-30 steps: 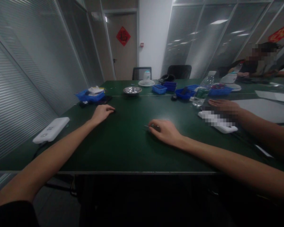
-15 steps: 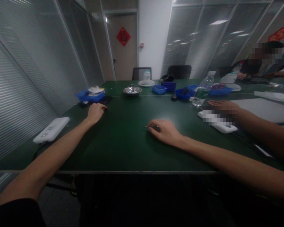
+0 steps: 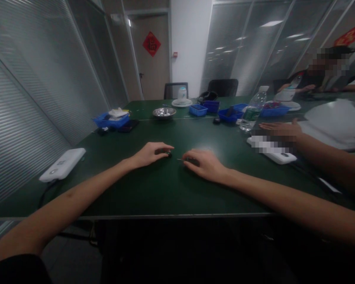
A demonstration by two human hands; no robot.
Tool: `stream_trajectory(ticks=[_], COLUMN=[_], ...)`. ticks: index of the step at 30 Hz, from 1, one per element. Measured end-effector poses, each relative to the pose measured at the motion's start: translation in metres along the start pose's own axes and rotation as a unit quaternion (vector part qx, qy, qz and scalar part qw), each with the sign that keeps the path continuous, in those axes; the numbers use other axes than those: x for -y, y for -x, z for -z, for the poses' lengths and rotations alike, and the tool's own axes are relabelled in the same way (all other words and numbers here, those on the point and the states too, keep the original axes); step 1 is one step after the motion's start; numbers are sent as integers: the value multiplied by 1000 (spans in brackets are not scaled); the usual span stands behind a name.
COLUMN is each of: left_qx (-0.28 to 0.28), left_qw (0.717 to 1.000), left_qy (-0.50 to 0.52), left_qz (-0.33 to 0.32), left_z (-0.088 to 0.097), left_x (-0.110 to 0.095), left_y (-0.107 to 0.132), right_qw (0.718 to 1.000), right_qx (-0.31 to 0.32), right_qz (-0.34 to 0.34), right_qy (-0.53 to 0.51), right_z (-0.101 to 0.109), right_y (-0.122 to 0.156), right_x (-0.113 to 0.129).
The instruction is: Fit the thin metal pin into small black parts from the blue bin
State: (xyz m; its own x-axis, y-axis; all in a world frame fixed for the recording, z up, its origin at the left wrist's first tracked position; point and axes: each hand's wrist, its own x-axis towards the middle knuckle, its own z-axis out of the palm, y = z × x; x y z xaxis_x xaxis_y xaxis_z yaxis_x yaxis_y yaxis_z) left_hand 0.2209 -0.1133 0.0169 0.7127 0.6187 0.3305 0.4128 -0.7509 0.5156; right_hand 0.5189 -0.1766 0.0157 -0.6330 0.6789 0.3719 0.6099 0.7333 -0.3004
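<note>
Holding a small dark thing, the left hand seems to pinch it with its fingers near the middle of the tabletop, well in from the near edge. Just beside it, the right hand has its fingers closed on a thin stick. So both bits look picked up, but a gap is left between them. A shiny bowl sits toward the far edge.

A red diamond paper on the door has one big dark character, which looks like 福. The words on the red banner and the bottle's green label are too blurry or small to read.
</note>
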Motion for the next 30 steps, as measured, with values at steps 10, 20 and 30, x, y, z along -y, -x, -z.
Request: stream_trajectory(ticks=[10, 20, 30], left_qx=[40, 41, 38], left_qw=[996, 995, 996], left_qy=[70, 91, 74], left_qz=[-27, -30, -29], left_z=[-14, -13, -12], left_x=[-31, -29, -28], left_y=[1, 0, -1], right_qw=[1000, 1000, 1000], right_qx=[-1, -9, -9], right_qz=[26, 9, -5], right_qy=[8, 4, 2], right_z=[1, 5, 7], right_y=[2, 1, 1], right_x=[4, 9, 12])
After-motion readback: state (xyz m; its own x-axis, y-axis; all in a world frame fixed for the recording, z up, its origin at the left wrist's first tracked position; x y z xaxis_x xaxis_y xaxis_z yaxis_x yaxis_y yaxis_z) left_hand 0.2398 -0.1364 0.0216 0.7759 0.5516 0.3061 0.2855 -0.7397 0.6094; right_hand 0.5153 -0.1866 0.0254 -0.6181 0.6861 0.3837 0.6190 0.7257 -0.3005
